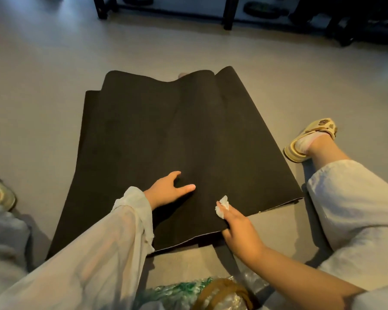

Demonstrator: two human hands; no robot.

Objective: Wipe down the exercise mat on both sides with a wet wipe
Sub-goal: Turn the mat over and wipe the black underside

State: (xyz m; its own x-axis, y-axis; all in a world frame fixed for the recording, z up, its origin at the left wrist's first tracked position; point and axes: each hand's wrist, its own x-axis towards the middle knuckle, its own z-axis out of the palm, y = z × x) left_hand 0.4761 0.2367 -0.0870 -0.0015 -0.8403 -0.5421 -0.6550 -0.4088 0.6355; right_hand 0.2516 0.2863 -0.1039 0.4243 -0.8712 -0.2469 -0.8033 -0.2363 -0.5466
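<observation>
Exercise mat: black, on the grey floor between the person's legs, not flat. Far end is folded or bunched into overlapping layers with a wavy edge; near edge sits just in front of the person, right corner of it slightly raised off the floor.

Progress, as a judgement: mid-task at best. Wipe is out and in hand, so wiping is either under way or about to resume. No wet streaks readable on the dark surface in this light, so can't say how much of this face is done. Can't tell which side is up either. Mat needs unfolding at the far end to reach all of it, then a flip for the other face.

Wet wipe: white, crumpled into a small wad, sitting over the mat near its front edge.

Right hand: at the mat's near edge. Fingers curled, wipe pinched at the fingertips. Thumb looks tucked under the mat edge, fingers on top, so it seems to grip mat and wipe together. Not fully certain about the thumb.

Left hand: palm down on the mat, left of the wipe. Fingers mostly straight and spread, thumb well apart from the index. Holds nothing, just presses the mat down.

Around it: sandalled foot right of the mat, crinkled plastic packaging at the bottom near the person.
</observation>
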